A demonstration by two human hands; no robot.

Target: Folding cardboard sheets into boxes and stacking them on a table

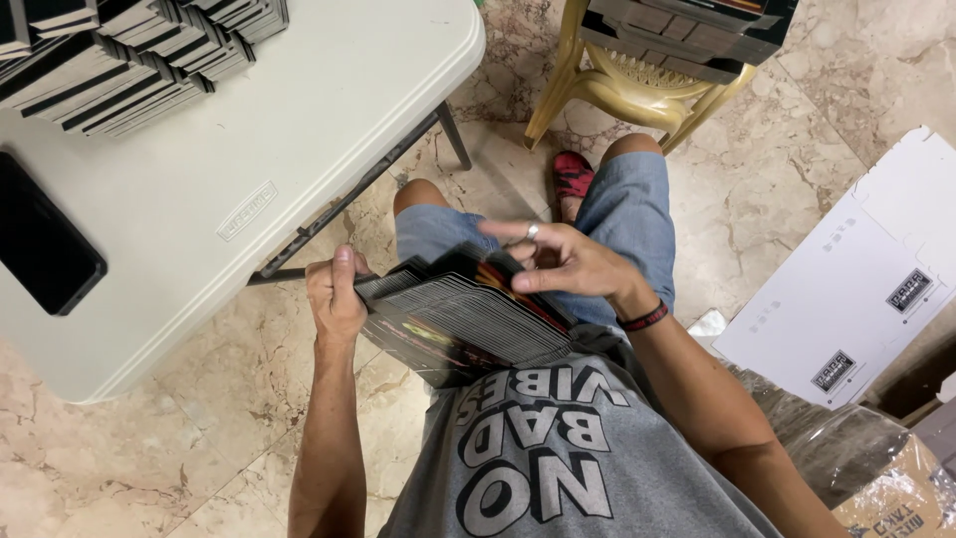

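Black and flat, a phone-like slab (40, 244) lies at the left edge of the white folding counter (299, 120), its left part cut off by the frame. Above it on the counter, rows of thin dark boxes (129, 55) are heaped, running out of view at the top, so their full extent cannot be told.

Right of the counter's edge, the left hand (336, 299) is clamped on the left end of a fanned stack of flat dark cartons (468, 314), thumb on top, fingers hidden underneath. The stack is held over the person's lap, against the grey shirt, and its printed faces are too blurred to make out. The right hand (563, 264) rests on the stack's upper right end, forefinger stretched out across the top sheets and the other fingers curled loosely, a ring on one finger and a dark band at the wrist.

Beyond the knees stands a yellow plastic chair (637, 95) carrying more dark boxes (687, 30), cut off at the top. At far right a flattened white cardboard box (856, 289) lies on the marble floor (199, 428), with a plastic-wrapped brown carton (886, 488) below it, partly out of frame.
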